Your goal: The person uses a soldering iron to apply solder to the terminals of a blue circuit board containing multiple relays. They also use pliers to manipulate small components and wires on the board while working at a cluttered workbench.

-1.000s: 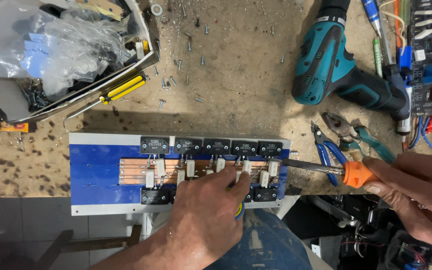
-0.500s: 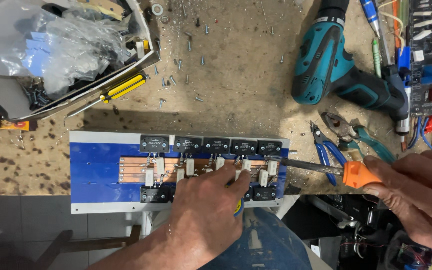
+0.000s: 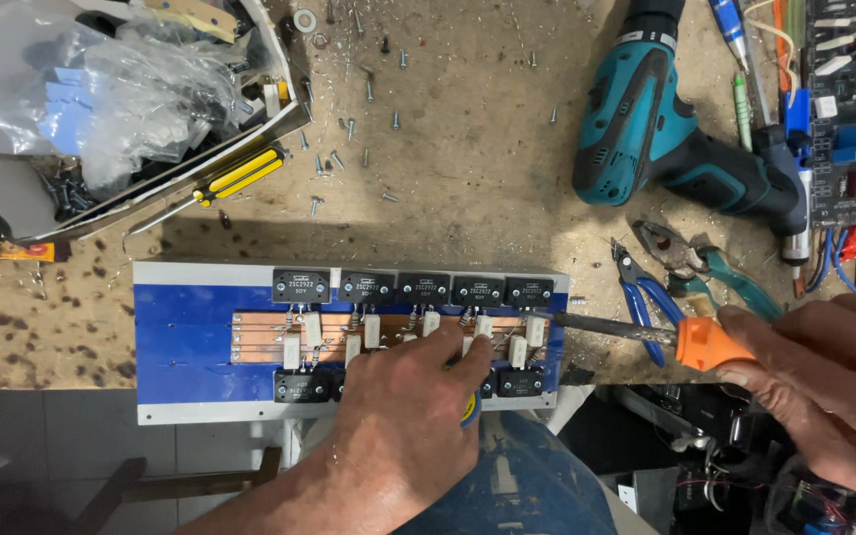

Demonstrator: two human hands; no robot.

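A blue and white metal plate [image 3: 190,342] lies at the bench's front edge, carrying two rows of black transistors [image 3: 301,286] and white resistors on a copper strip board. My left hand [image 3: 413,406] rests over the lower row, fingertips pressing parts near the middle; a blue and yellow object shows under it. My right hand [image 3: 824,381] grips an orange-handled screwdriver [image 3: 646,332], its tip at the plate's right end.
A teal cordless drill [image 3: 666,129] lies at the back right, with pliers [image 3: 691,263] and blue-handled cutters below it. A yellow-handled screwdriver [image 3: 235,178] and loose screws lie behind the plate. A box of plastic bags [image 3: 101,89] sits at the back left.
Almost nothing has moved. My left hand's fingers have shifted slightly on the lower row, and the screwdriver stays at the plate's right end.
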